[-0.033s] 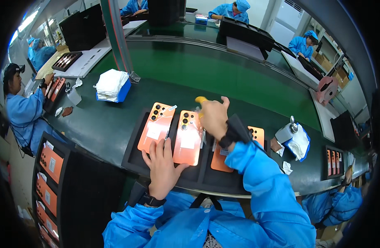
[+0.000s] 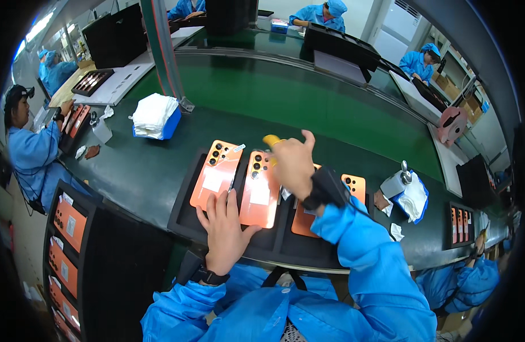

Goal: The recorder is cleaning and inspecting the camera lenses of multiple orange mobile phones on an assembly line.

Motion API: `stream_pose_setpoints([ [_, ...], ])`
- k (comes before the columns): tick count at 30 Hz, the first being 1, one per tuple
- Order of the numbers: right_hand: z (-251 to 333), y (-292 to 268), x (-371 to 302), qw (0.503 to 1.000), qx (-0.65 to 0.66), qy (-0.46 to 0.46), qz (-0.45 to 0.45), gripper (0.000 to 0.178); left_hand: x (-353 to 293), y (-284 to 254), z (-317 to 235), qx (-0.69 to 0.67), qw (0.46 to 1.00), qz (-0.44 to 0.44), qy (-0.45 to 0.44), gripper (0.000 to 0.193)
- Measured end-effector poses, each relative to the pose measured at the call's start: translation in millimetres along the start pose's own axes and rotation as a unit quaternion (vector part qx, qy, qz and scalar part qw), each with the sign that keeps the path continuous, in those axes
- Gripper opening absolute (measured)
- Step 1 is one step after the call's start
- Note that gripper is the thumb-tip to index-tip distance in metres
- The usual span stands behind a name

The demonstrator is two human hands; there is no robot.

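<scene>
Head view: sleeve (image 2: 368, 248) partly hides an orange phone (image 2: 359, 191) near a bottle (image 2: 392, 186).

The left hand (image 2: 223, 235) lies spread, fingertips at the lower end of the leftmost orange smartphone (image 2: 212, 179), thumb by the neighbouring smartphone (image 2: 259, 196). The right hand (image 2: 294, 165) grips a yellow tool (image 2: 271, 140), partly hidden, near that neighbour's camera lenses. Both phones tilt across a black tray (image 2: 184, 215). White wipes (image 2: 154, 114) fill a blue bin (image 2: 172, 125); a pump bottle (image 2: 393, 185) stands to the right.

factory workshop: blue-capped workers (image 2: 321, 17) along green bench (image 2: 245, 88)
</scene>
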State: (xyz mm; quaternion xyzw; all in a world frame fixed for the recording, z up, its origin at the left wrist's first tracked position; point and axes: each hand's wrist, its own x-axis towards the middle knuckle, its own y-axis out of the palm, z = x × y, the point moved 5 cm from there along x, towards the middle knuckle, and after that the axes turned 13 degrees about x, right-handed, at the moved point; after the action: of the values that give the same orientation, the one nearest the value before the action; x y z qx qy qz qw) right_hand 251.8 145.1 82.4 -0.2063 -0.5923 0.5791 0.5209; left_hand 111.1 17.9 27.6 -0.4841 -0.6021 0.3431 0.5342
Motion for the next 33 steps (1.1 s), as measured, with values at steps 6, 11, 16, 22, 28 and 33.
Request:
stream_pose_setpoints([
  [6,133.6,-98.8,-23.4,0.922,0.306,-0.224,0.071,0.025,1.6,25.8,14.2,-0.543,0.838,0.000,-0.057,0.082],
  [11,71.4,-47.1,60.5,0.797,0.599,0.046,0.059,0.036,1.4,-7.1,16.2,-0.024,1.000,-0.006,-0.010,0.080],
  [16,0.9,50.1,66.0,0.935,0.315,0.160,0.034,0.041,1.7,-16.9,51.8,0.034,0.996,-0.046,-0.071,0.068],
  [22,-5.9,61.1,66.8,0.940,0.273,0.186,0.085,0.051,-2.1,-13.1,80.7,0.028,0.993,-0.032,-0.106,0.072],
  [28,64.3,51.4,39.4,0.979,0.122,-0.155,-0.054,0.029,-4.1,-5.7,82.6,0.021,0.993,-0.048,-0.101,0.076],
  [33,190.2,-81.6,-78.0,0.816,0.443,-0.344,0.141,0.017,-6.1,6.2,97.6,0.023,0.981,-0.044,-0.186,0.109],
])
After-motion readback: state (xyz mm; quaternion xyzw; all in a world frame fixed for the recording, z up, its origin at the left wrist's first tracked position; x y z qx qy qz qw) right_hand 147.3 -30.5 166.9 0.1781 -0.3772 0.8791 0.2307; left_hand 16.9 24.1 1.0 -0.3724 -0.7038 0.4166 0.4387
